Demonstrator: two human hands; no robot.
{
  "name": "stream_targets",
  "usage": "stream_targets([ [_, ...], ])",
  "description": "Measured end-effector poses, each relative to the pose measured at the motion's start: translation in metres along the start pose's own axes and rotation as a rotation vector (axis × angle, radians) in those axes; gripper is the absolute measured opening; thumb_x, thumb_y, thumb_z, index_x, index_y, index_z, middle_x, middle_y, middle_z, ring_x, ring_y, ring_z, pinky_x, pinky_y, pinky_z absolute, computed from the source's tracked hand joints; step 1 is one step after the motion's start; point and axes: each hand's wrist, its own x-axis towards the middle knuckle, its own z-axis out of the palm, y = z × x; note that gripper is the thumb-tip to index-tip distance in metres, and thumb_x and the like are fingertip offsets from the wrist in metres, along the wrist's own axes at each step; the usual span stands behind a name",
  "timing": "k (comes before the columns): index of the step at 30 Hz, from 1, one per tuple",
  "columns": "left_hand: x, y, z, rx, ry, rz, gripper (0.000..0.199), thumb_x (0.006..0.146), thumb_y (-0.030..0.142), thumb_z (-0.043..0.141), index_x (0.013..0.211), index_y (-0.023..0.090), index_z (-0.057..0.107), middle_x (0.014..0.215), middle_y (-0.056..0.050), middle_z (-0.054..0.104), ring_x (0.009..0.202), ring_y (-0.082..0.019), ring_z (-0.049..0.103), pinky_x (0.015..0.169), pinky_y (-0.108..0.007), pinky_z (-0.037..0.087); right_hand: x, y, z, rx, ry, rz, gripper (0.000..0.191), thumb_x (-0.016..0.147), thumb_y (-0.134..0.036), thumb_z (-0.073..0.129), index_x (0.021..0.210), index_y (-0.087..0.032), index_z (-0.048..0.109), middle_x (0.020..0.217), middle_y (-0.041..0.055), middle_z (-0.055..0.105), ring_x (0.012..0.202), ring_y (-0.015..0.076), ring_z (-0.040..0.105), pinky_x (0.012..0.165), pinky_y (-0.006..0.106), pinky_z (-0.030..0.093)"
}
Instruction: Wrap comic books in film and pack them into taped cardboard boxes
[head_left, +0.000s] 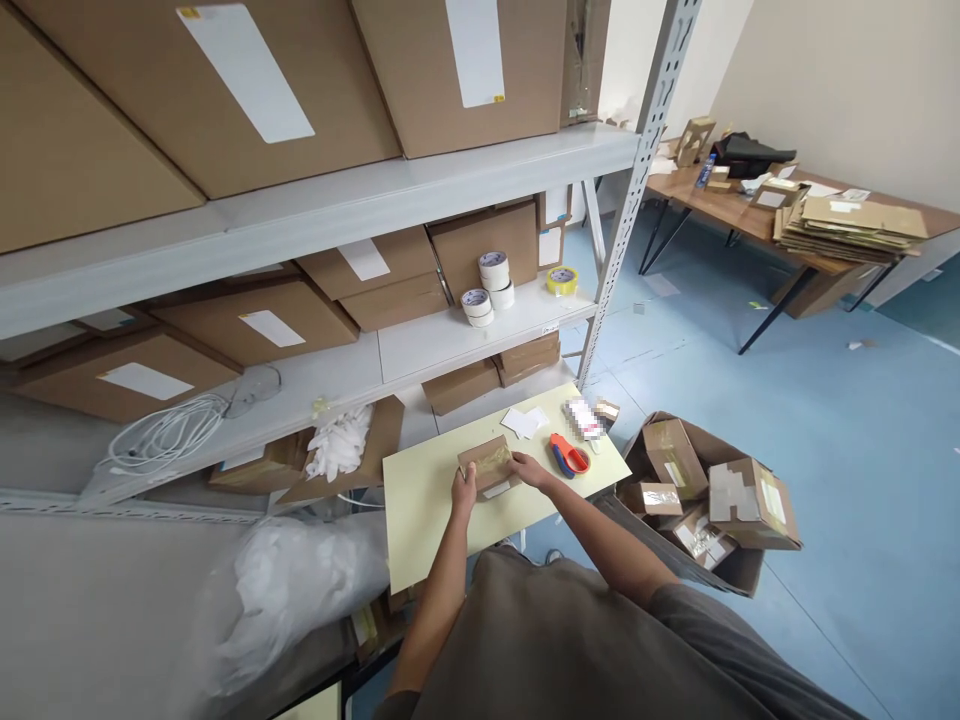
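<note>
A small cardboard box [485,455] with shiny tape across its top is held over the pale yellow table [420,520]. My left hand [464,490] grips its left end, thumb on top. At the right end my right hand [529,470] closes on the box's edge. A white label [496,490] shows low on the side facing me. Just right of the box lies a red and blue tape dispenser [570,456]. White paper pieces [523,422] rest behind it, and a blurred white and pink item [584,419] is near the table's far right corner.
Metal shelving [480,335] with large cartons stands ahead. It bears white tape rolls [493,272], a yellow tape roll [562,281] and a coiled white cable [172,428]. A big carton of boxes [750,575] sits right; a plastic-wrapped bundle [292,590] left. A wooden table [750,222] stands far right.
</note>
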Motion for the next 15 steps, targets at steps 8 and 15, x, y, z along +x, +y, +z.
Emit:
stream_targets([
  [8, -0.021, -0.032, 0.001, -0.317, -0.092, 0.085, 0.075, 0.090, 0.034, 0.069, 0.160, 0.026, 0.044, 0.158, -0.015, 0.055, 0.150, -0.028, 0.049, 0.117, -0.038, 0.046, -0.006, 0.032, -0.007, 0.232, 0.050, -0.029, 0.069, 0.074, -0.024, 0.072, 0.143, -0.031, 0.065, 0.158, 0.0057, 0.057, 0.149, 0.0302, 0.048, 0.118, 0.044, 0.044],
  [15, -0.029, -0.056, 0.034, -0.145, -0.082, -0.064, 0.071, 0.089, 0.025, 0.067, 0.157, 0.022, 0.046, 0.149, -0.017, 0.063, 0.138, -0.027, 0.062, 0.113, -0.040, 0.049, 0.014, 0.074, 0.012, -0.064, 0.166, 0.108, 0.076, 0.073, -0.016, 0.065, 0.149, -0.023, 0.059, 0.154, 0.0120, 0.060, 0.143, 0.0310, 0.055, 0.117, 0.045, 0.047],
])
